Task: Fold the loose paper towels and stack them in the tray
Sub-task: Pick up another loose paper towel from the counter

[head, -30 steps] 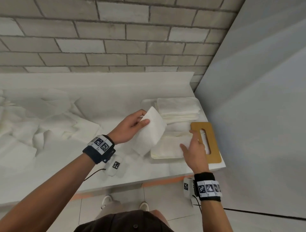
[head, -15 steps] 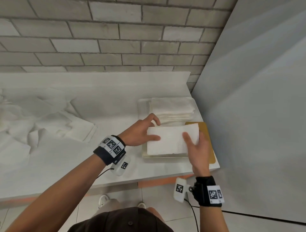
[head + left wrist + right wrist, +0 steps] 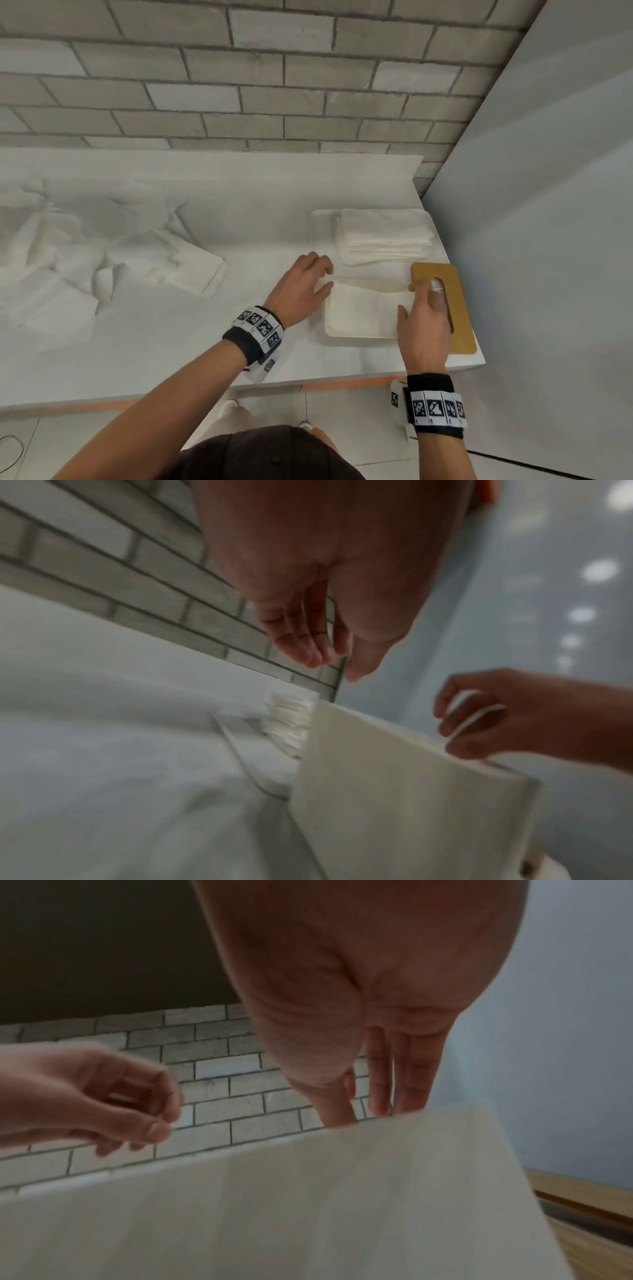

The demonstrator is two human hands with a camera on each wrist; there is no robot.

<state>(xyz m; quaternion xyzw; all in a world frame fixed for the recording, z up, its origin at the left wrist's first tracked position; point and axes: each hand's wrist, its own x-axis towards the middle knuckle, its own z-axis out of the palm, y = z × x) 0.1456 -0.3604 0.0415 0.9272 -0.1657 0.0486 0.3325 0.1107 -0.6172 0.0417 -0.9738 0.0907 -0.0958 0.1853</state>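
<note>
A folded white paper towel [image 3: 363, 308] lies on the near pile in the white tray [image 3: 313, 226]. A taller stack of folded towels [image 3: 383, 236] fills the tray's far half. My left hand [image 3: 322, 279] sits at the towel's left edge, fingers relaxed and holding nothing; the left wrist view shows its fingers [image 3: 308, 653] straight above the counter. My right hand [image 3: 424, 301] lies on the towel's right end with straight fingers [image 3: 380, 1096] touching its edge. Loose, crumpled towels [image 3: 102, 253] spread over the counter's left side.
A tan wooden board with a handle slot [image 3: 459, 308] lies at the tray's right, by the counter's right end. A grey wall panel [image 3: 548, 240] stands right beside it. A brick wall [image 3: 239, 102] backs the counter, whose front edge [image 3: 205, 390] is near my body.
A second ago my left hand held the folded towel in the air. It was then laid on the near pile; the left hand has let go and the right hand slid to its right end.
</note>
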